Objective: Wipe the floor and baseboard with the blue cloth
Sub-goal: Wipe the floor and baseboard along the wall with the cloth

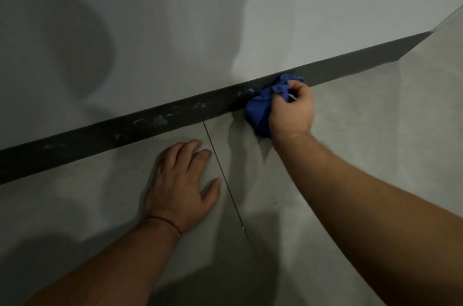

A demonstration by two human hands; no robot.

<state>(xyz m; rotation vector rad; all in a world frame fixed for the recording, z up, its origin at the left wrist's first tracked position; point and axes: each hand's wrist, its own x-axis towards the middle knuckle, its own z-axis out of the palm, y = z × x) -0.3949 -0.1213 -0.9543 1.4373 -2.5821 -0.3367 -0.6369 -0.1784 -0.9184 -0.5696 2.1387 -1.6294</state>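
— As the person leaned low over the floor [350,130], where did each arm reach?

— The right arm stretched out from the lower right corner of the view toward the baseboard [175,115], nearly straight, with the wrist bent slightly inward. The left arm came up from the bottom left edge, its forearm angled toward the middle of the floor.

— What was the right hand [292,110] gripping?

— It was clenched around the blue cloth [260,107], bunched into a wad. The knuckles faced up and the fingers curled over the top of the fabric. The cloth pressed against the dark baseboard at its lower edge, right where baseboard met floor, and a fold of it sat on the tile just beside the wrist.

— And the left hand [180,185]?

— It lay flat, palm down, on the grey floor, fingers spread and pointing toward the baseboard, holding nothing. Its fingertips stopped just short of the baseboard. A thin dark band [165,221] circled the wrist.

— Anything else along that edge?

— Pale smudges [155,120] marked the baseboard to the left of the cloth. A tile joint [225,180] ran across the floor from the baseboard toward the lower edge, passing between the two hands, close by the left thumb. The grey wall [175,17] rose above.
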